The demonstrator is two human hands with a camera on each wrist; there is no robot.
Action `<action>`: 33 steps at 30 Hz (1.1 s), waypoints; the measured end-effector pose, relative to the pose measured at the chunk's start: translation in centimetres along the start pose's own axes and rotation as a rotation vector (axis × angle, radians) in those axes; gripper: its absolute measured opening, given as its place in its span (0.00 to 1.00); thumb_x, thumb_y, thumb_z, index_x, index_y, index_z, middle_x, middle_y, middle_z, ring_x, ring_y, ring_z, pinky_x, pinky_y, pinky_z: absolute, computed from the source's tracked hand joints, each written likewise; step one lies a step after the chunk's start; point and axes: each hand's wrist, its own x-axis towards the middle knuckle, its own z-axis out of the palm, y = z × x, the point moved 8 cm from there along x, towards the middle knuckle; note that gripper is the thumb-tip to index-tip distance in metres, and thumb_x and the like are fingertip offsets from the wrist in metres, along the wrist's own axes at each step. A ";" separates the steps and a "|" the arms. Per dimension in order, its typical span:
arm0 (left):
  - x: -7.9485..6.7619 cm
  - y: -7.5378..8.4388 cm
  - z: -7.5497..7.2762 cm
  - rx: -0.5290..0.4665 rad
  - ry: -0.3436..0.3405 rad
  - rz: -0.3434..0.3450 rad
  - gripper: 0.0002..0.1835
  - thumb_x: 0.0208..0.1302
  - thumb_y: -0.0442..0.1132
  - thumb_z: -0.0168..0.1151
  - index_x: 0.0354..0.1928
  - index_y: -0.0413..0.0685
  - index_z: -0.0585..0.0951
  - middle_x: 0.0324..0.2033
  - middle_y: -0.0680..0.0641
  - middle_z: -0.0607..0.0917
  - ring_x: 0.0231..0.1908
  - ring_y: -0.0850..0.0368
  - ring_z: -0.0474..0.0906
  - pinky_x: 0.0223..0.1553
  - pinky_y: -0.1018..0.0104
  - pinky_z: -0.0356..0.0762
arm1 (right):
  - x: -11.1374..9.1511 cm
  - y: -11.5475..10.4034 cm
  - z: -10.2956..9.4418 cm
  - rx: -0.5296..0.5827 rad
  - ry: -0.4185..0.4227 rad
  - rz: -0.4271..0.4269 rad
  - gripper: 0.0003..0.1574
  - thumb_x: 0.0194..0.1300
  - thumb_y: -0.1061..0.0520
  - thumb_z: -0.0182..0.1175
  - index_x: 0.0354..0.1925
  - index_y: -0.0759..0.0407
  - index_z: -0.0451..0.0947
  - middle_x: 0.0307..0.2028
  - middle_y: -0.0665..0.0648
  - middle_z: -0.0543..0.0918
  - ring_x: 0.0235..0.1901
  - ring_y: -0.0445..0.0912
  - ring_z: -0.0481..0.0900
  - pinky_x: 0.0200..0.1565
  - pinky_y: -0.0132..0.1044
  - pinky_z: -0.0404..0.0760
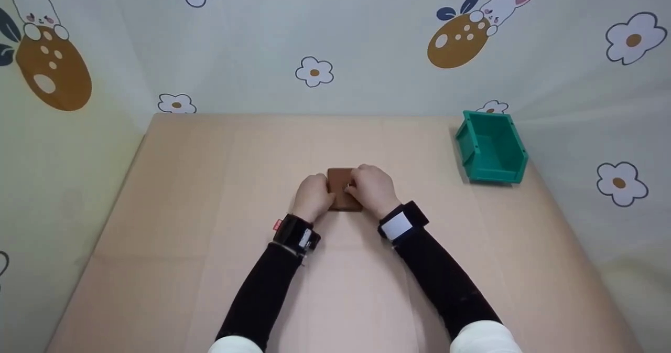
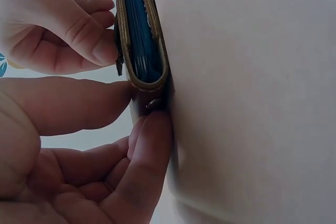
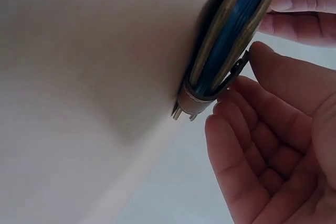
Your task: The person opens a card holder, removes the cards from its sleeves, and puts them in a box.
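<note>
A brown leather card holder (image 1: 341,191) lies on the table between both hands. Blue inner sleeves (image 2: 140,45) show between its covers in the left wrist view. The left hand (image 1: 313,198) pinches its left edge, thumb on top and fingertips low against the side. A strap (image 3: 195,102) wraps round the card holder's edge, and a dark snap (image 3: 238,67) sits on its end. The right hand (image 1: 375,189) holds this strap end at the upper cover, thumb against it and the other fingers curled beneath. The right fingertips are partly hidden in the head view.
A green open bin (image 1: 493,156) stands at the table's back right corner. The beige tabletop (image 1: 209,195) spreads around the hands. Behind and beside it hangs a pale cloth (image 1: 251,43) printed with flowers and rabbits.
</note>
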 end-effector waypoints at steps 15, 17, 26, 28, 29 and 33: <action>-0.1 0.3 -0.1 0.033 0.017 0.024 0.08 0.59 0.33 0.67 0.36 0.33 0.80 0.35 0.38 0.83 0.38 0.43 0.80 0.44 0.52 0.75 | 0.1 -1.0 0.1 -0.092 0.045 -0.093 0.10 0.59 0.58 0.70 0.27 0.63 0.81 0.29 0.58 0.80 0.31 0.55 0.81 0.32 0.48 0.80; -0.2 0.3 -0.1 0.026 0.009 0.015 0.08 0.59 0.32 0.67 0.37 0.33 0.80 0.35 0.38 0.83 0.38 0.44 0.80 0.44 0.53 0.76 | 0.1 -1.0 0.2 -0.085 0.040 -0.095 0.10 0.59 0.58 0.69 0.26 0.63 0.81 0.29 0.59 0.80 0.31 0.55 0.80 0.33 0.48 0.80; -0.2 0.2 0.0 0.029 -0.014 0.000 0.09 0.60 0.33 0.66 0.39 0.33 0.79 0.37 0.39 0.83 0.40 0.45 0.80 0.45 0.53 0.75 | 0.6 -0.6 0.1 -0.019 -0.002 -0.083 0.09 0.57 0.62 0.67 0.22 0.61 0.78 0.27 0.58 0.79 0.28 0.55 0.78 0.32 0.48 0.78; -0.2 0.2 0.0 0.026 -0.015 -0.001 0.09 0.60 0.34 0.67 0.38 0.34 0.79 0.36 0.39 0.82 0.39 0.45 0.79 0.45 0.53 0.75 | 0.7 -0.5 0.1 0.000 -0.003 -0.088 0.09 0.57 0.62 0.66 0.22 0.61 0.79 0.27 0.58 0.79 0.27 0.54 0.78 0.32 0.48 0.78; -0.2 0.2 -0.1 0.024 -0.014 -0.002 0.09 0.60 0.34 0.67 0.38 0.34 0.79 0.36 0.39 0.82 0.39 0.45 0.79 0.45 0.53 0.75 | 0.7 -0.4 0.1 0.009 -0.001 -0.089 0.09 0.56 0.62 0.66 0.21 0.61 0.79 0.26 0.57 0.79 0.27 0.54 0.78 0.31 0.47 0.78; -0.2 0.2 0.0 0.018 -0.010 0.009 0.09 0.60 0.34 0.67 0.37 0.34 0.79 0.35 0.40 0.82 0.38 0.45 0.79 0.44 0.53 0.75 | 0.8 0.1 0.1 0.054 0.003 -0.086 0.10 0.56 0.63 0.65 0.20 0.59 0.79 0.24 0.54 0.77 0.25 0.52 0.77 0.30 0.45 0.77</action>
